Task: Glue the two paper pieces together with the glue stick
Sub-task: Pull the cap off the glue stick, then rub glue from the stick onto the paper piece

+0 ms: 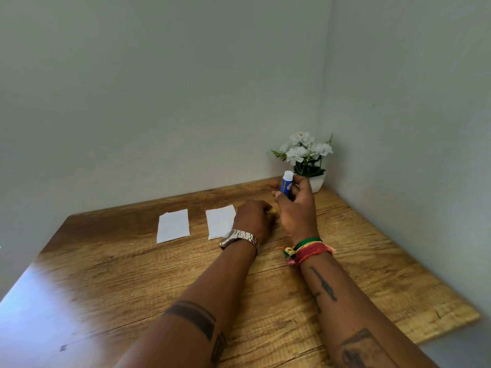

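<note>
On the wooden table point(345, 274) the two paper pieces point(173, 226) point(219, 221) lay apart, unglued — so barely started. The right hand point(295, 208) gripped the glue stick point(286, 184) upright; the left hand point(253, 217) pinched something yellow, probably its cap — everything else was left.

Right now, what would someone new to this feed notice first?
The right hand holds a blue glue stick upright above the wooden table, its white end up. Two white paper pieces lie side by side, apart, left of the hands; the left hand rests beside the nearer one. A pot of white flowers stands in the corner.
</note>
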